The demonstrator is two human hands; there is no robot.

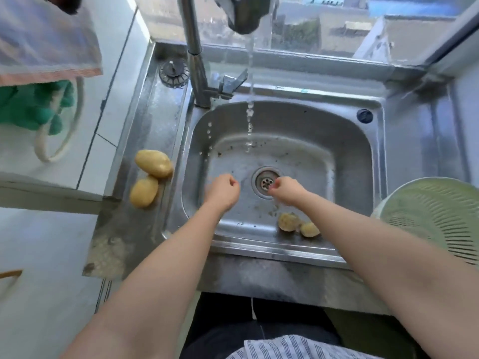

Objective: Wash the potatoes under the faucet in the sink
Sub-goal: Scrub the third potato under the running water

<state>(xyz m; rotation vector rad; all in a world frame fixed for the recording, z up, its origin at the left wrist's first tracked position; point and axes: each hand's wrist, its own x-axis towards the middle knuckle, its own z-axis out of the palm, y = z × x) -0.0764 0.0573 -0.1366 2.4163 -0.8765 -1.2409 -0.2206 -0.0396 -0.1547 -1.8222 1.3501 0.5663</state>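
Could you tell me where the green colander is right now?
The green colander sits at the right edge of the head view, on the counter right of the sink.

Potatoes: yellow-tan. Sink: grey steel, speckled with dirt. Colander: pale green, slotted. Gloves: green. Shirt: blue-white striped.

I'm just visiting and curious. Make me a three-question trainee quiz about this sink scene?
1. How many potatoes lie on the ledge left of the sink?
2. True or false: the faucet is running.
3. Which hand is nearer the drain: A left, B right?

Key:
1. Two: one potato and a second potato.
2. True; the water stream falls into the basin.
3. B, the right hand, not the left hand.
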